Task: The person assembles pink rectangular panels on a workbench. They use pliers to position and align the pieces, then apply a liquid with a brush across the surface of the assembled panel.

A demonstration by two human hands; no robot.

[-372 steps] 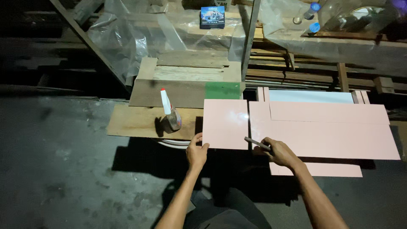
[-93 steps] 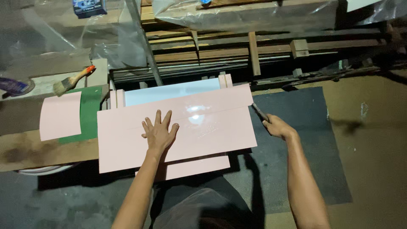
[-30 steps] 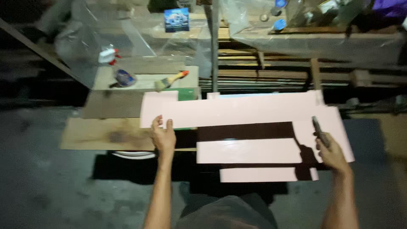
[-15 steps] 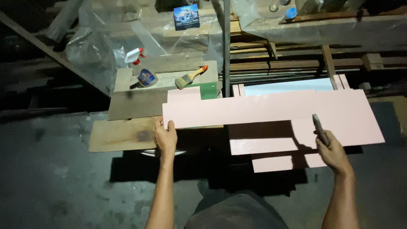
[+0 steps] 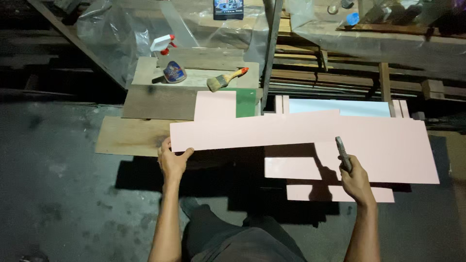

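Firmly, left hand (image 5: 172, 162) grips pink sheet (image 5: 301, 133) edge

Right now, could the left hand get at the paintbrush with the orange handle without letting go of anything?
Probably not. The left hand grips the corner of the long pink sheet, and the paintbrush lies farther back on the pale board, beyond the dark plank. Nothing blocks the path, but the hand is occupied.

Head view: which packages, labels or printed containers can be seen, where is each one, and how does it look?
Small box: top centre on the plastic-covered shelf, rectangular, dark blue with a light picture.
Round tin: on the pale board beside the paintbrush, blue label with red.
Spray bottle: behind the tin, white with red trigger.
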